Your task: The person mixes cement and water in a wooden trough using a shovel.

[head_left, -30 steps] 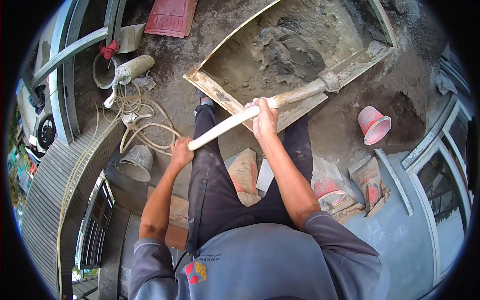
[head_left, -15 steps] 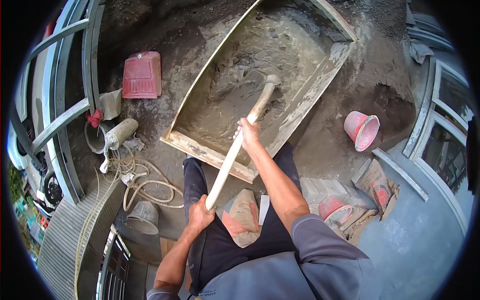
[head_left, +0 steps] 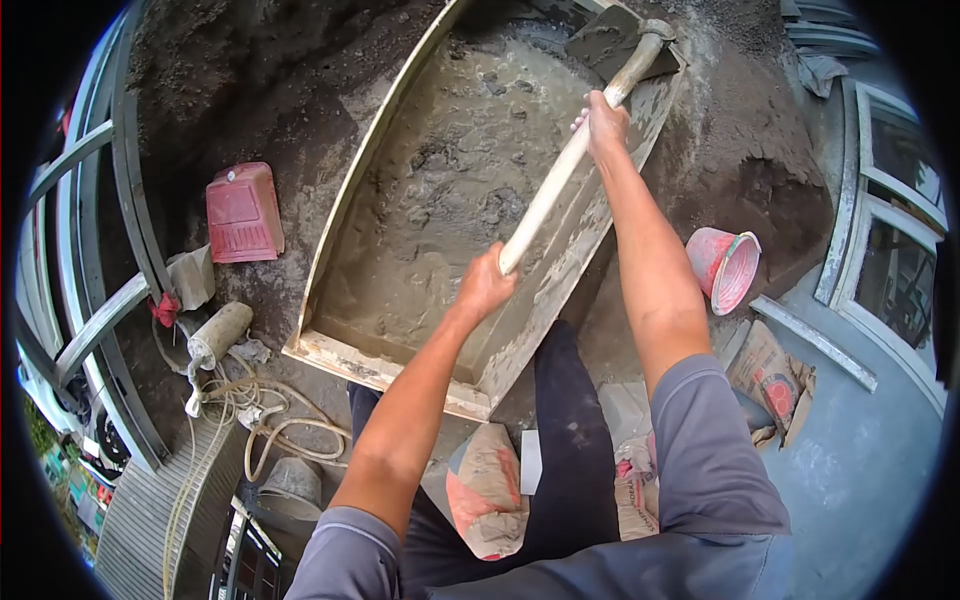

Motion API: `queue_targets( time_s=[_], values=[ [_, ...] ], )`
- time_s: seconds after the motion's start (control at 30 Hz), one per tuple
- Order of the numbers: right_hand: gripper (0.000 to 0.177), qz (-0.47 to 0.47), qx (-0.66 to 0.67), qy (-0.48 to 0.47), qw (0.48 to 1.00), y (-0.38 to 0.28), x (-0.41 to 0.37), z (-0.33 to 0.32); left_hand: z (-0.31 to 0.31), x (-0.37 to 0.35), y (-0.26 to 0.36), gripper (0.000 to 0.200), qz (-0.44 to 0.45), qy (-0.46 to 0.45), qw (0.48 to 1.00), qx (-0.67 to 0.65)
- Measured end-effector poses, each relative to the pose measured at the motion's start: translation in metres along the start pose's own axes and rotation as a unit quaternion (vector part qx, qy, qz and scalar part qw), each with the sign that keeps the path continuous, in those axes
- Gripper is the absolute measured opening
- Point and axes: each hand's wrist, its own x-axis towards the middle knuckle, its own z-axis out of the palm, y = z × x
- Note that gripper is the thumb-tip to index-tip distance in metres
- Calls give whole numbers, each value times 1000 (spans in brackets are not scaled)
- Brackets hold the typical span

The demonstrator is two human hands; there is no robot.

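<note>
A hoe point(head_left: 556, 178) with a pale wooden handle reaches across the mixing trough point(head_left: 345, 365). My left hand point(head_left: 484, 284) is closed round the rear end of the handle. Closer to the blade, my right hand point(head_left: 606, 125) grips the same handle. The dark metal hoe blade point(head_left: 606, 42) is at the trough's far right corner, above the mix. Wet grey mortar point(head_left: 440, 200) with lumps and ridges covers the trough floor. The trough has raised wooden sides and lies tilted in view, its near end at my legs.
On the left lie a red plastic container point(head_left: 245, 215), a grey cylinder point(head_left: 220, 335) and a coiled hose point(head_left: 290, 440). A red bucket point(head_left: 724, 268) lies tipped at right. Paper cement bags point(head_left: 490, 490) are by my legs. A metal bar point(head_left: 815, 342) lies near the window frames point(head_left: 895, 210).
Both hands have moved forward and to the right with the hoe. Its blade, formerly down in the mortar mid-trough, is now up at the far right corner.
</note>
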Motion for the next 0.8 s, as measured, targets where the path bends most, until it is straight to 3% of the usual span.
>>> queue_targets(
  time_s=[0.1, 0.37, 0.6, 0.8],
  values=[
    [25, 56, 7, 15, 998, 43, 6, 2, -7, 1, -28, 26, -31, -1, 999, 31],
    [19, 140, 18, 0, 990, 44, -64, -2, -58, -93, 28, 20, -86, -2, 991, 103],
    [16, 179, 63, 20, 982, 94, -191, -3, -91, -202, -34, 21, -122, -27, 983, 138],
    [19, 234, 71, -34, 969, 114, -296, 1, -98, -303, -86, 24, -131, -21, 986, 97]
  ],
)
